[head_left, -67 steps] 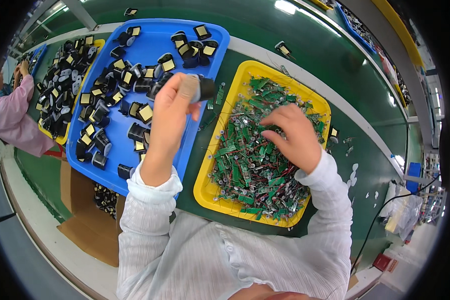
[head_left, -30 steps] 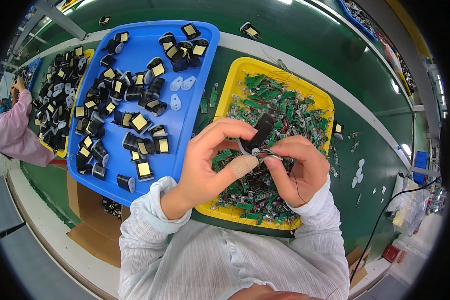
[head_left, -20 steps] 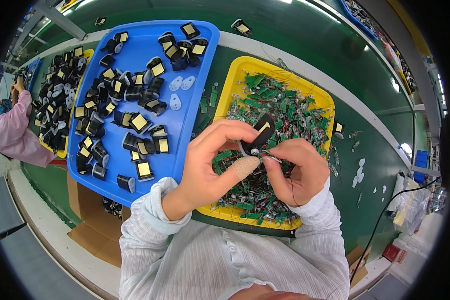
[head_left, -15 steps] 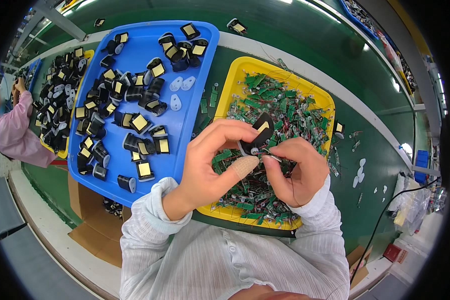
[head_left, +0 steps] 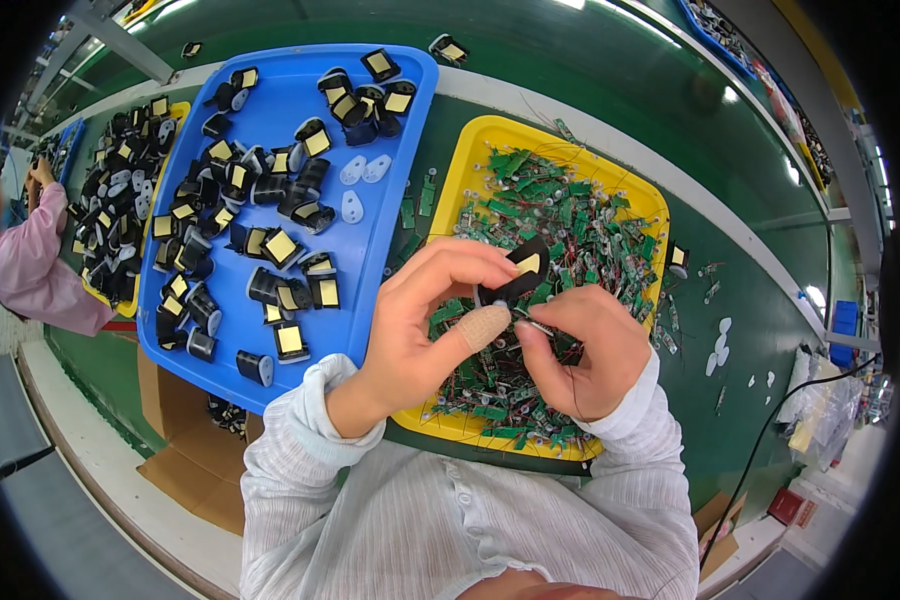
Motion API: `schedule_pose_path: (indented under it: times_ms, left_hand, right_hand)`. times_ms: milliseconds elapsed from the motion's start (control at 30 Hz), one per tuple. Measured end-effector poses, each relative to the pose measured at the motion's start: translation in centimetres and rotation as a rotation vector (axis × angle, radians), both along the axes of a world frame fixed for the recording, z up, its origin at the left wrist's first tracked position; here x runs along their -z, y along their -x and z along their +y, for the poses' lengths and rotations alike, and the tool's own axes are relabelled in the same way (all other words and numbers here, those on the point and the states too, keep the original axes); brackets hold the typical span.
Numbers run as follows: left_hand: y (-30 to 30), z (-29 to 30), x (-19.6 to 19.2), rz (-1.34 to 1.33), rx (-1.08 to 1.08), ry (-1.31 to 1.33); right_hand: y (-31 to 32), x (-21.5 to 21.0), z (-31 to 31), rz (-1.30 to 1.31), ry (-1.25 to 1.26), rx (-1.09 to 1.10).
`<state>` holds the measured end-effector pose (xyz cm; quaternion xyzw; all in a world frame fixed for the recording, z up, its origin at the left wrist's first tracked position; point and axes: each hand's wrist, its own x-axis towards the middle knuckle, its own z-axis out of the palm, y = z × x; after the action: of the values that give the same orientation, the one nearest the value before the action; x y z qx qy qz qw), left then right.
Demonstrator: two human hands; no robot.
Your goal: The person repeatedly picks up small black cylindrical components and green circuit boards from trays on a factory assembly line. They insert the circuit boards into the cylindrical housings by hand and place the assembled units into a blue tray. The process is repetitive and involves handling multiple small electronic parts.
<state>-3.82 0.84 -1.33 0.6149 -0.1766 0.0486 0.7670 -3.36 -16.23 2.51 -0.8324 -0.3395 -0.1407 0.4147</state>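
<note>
My left hand (head_left: 420, 325), a beige bandage round its thumb, grips a small black plastic housing (head_left: 523, 277) with a yellow pad on it. Close beside it, my right hand (head_left: 595, 350) is closed in a pinch on a small circuit board (head_left: 526, 318), mostly covered by the fingertips, at the housing's near end. Both hands are over a yellow tray (head_left: 450, 210) heaped with green circuit boards (head_left: 580, 235) and thin wires. To the left, a blue tray (head_left: 345, 240) carries many similar black housings (head_left: 288, 340) and a few pale oval caps (head_left: 352, 207).
A second yellow tray (head_left: 180, 108) of housings lies far left, near a person in a pink sleeve (head_left: 40, 245). Two housings lie on the green surface beyond the trays, one of them a black housing (head_left: 450, 48). White oval pieces (head_left: 718, 345) and a black cable (head_left: 770, 420) are at right.
The black housing has turned in my left hand, its far end tipping rightward and lower. My right fingertips have shifted slightly left. The loose housings beyond the trays have moved left.
</note>
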Motion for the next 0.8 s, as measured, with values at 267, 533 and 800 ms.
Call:
schedule_pose_path:
  times_ms: [267,533,800]
  left_hand:
    - [0.0,0.3,0.2,-0.039,0.035,-0.030]
    - [0.2,-0.3,0.0,0.016,0.085,-0.017]
    - [0.2,-0.2,0.0,0.052,0.121,0.045]
  right_hand:
    - [-0.2,-0.8,-0.1,0.119,0.013,-0.076]
    - [-0.5,0.2,-0.2,0.300,-0.120,-0.046]
    - [-0.4,0.3,-0.1,0.296,-0.079,-0.069]
